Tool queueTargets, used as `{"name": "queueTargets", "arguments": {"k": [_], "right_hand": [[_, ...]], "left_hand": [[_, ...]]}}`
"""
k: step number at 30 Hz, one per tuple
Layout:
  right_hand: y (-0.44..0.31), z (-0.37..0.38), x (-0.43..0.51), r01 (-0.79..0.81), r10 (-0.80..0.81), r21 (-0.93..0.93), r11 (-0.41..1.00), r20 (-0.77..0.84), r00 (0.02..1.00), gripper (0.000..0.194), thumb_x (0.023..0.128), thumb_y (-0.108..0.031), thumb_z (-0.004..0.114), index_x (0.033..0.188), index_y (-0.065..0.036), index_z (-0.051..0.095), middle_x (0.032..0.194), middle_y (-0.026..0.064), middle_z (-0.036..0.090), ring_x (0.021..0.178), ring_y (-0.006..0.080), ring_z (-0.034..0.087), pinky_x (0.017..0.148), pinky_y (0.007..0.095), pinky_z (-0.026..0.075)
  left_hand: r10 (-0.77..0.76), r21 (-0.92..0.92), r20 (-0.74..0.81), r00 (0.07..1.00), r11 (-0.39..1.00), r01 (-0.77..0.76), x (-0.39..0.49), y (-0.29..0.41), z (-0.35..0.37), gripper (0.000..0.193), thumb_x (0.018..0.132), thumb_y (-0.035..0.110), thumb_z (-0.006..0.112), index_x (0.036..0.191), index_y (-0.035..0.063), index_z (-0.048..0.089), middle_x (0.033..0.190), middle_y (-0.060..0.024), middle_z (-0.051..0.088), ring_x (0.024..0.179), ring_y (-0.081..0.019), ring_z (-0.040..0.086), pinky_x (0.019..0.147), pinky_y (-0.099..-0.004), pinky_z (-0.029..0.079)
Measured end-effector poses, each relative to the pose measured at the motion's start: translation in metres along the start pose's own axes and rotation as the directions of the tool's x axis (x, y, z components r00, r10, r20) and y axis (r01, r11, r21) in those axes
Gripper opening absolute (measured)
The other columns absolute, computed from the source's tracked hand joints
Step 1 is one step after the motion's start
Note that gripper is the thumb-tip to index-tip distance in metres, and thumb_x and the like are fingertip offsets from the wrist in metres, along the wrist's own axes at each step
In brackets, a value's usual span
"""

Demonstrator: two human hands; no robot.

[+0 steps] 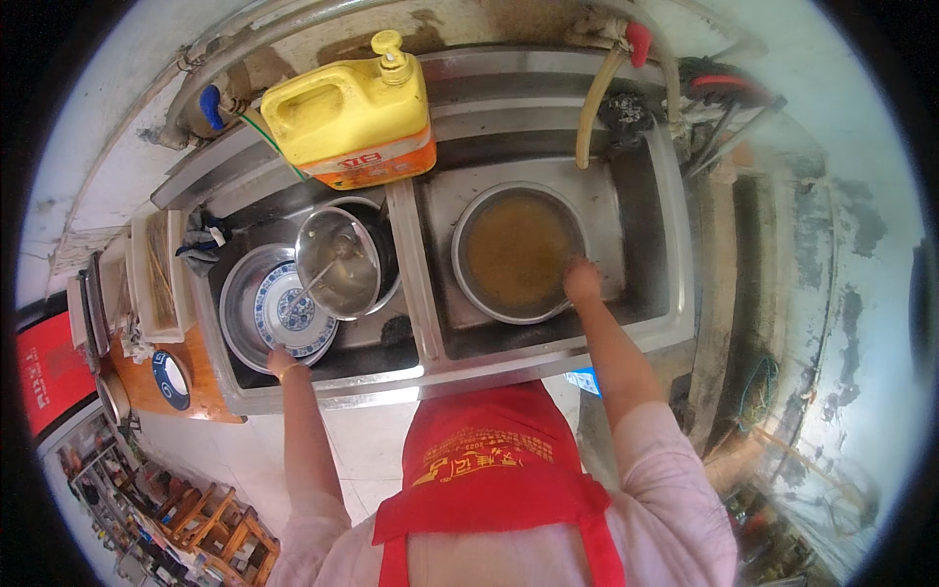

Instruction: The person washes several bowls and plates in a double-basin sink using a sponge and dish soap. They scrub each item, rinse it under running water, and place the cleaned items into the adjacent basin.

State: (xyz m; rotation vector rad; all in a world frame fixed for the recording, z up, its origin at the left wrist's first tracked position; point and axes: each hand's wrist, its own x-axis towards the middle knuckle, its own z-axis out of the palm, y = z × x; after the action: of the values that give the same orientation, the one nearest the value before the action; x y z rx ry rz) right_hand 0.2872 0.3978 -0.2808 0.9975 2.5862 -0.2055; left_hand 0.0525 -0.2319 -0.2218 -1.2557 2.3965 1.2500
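Observation:
A steel double sink lies before me. In its right basin stands a round metal basin of cloudy brown water [519, 253]; my right hand [582, 281] is at its right rim, fingers partly hidden. My left hand [283, 362] is at the near edge of a blue-and-white patterned plate [312, 330], which lies in a metal bowl [238, 315] in the left basin. Whether its fingers grip the plate or the bowl's rim is unclear. A tilted steel bowl [315, 242] with a ladle and some food bits or liquid rests beside the plate, over another round metal vessel [391, 279].
A yellow pump jug [330, 110] stands at the sink's back, over the divider. A hose [594, 110] hangs into the right basin. Left of the sink, a wooden surface [209, 381] bears a blue-and-white dish [174, 378] and a container of chopsticks [163, 271]. Wooden stools [220, 532] stand lower left.

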Motion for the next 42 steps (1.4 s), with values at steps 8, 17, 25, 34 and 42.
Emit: {"name": "queueTargets", "arguments": {"k": [8, 17, 25, 34, 42], "right_hand": [[-0.096, 0.000, -0.061, 0.553, -0.550, 0.206, 0.807, 0.603, 0.578, 0.032, 0.083, -0.018, 0.048, 0.109, -0.008, 0.064, 0.108, 0.0177, 0.063, 0.101, 0.0373, 0.059, 0.087, 0.0439, 0.048], [-0.201, -0.007, -0.007, 0.633, -0.744, 0.504, 0.587, 0.028, 0.668, 0.028, 0.082, -0.017, 0.051, 0.104, -0.003, 0.062, 0.108, 0.0173, 0.056, 0.106, 0.0332, 0.054, 0.092, 0.0417, 0.045], [-0.170, -0.039, 0.148, 0.521, -0.479, 0.153, 0.840, -0.244, 0.843, 0.022, 0.082, -0.014, 0.054, 0.097, -0.007, 0.068, 0.103, 0.0135, 0.062, 0.100, 0.0329, 0.057, 0.085, 0.0424, 0.047], [0.031, -0.020, 0.121, 0.061, -0.072, 0.259, 0.964, 0.034, 0.997, 0.039, 0.092, -0.026, 0.050, 0.122, 0.000, 0.054, 0.121, 0.0183, 0.057, 0.107, 0.0296, 0.058, 0.090, 0.0403, 0.046], [0.052, 0.013, 0.037, -0.769, 0.315, 0.611, 0.187, 0.704, 0.636, 0.045, 0.093, -0.024, 0.045, 0.136, -0.010, 0.038, 0.132, 0.0142, 0.043, 0.115, 0.0339, 0.045, 0.084, 0.0524, 0.045]], "left_hand": [[0.441, -0.489, 0.190, 0.877, 0.817, -0.305, -0.194, 0.026, 0.059, 0.039, 0.084, -0.003, 0.054, 0.123, 0.0003, 0.047, 0.119, -0.0091, 0.054, 0.110, -0.0186, 0.051, 0.097, -0.0314, 0.040], [0.341, -0.420, 0.576, 0.743, 0.903, -0.089, -0.299, 0.022, 0.119, 0.031, 0.086, -0.004, 0.052, 0.117, 0.0028, 0.051, 0.113, -0.0075, 0.058, 0.104, -0.0160, 0.055, 0.093, -0.0287, 0.042], [0.337, -0.343, 0.732, 0.592, 0.933, -0.106, -0.316, -0.018, 0.203, 0.031, 0.086, -0.002, 0.054, 0.117, 0.0035, 0.052, 0.114, -0.0084, 0.058, 0.106, -0.0180, 0.054, 0.092, -0.0312, 0.044], [0.123, 0.373, 0.525, 0.842, 0.856, -0.357, -0.296, -0.033, 0.323, 0.045, 0.077, 0.018, 0.061, 0.118, 0.0003, 0.051, 0.112, -0.0218, 0.057, 0.106, -0.0340, 0.055, 0.093, -0.0432, 0.043], [-0.006, 0.354, 0.485, 0.875, 0.916, -0.190, -0.301, -0.056, 0.357, 0.030, 0.090, 0.016, 0.044, 0.111, 0.0032, 0.060, 0.109, -0.0202, 0.061, 0.101, -0.0340, 0.058, 0.085, -0.0449, 0.046]]}}
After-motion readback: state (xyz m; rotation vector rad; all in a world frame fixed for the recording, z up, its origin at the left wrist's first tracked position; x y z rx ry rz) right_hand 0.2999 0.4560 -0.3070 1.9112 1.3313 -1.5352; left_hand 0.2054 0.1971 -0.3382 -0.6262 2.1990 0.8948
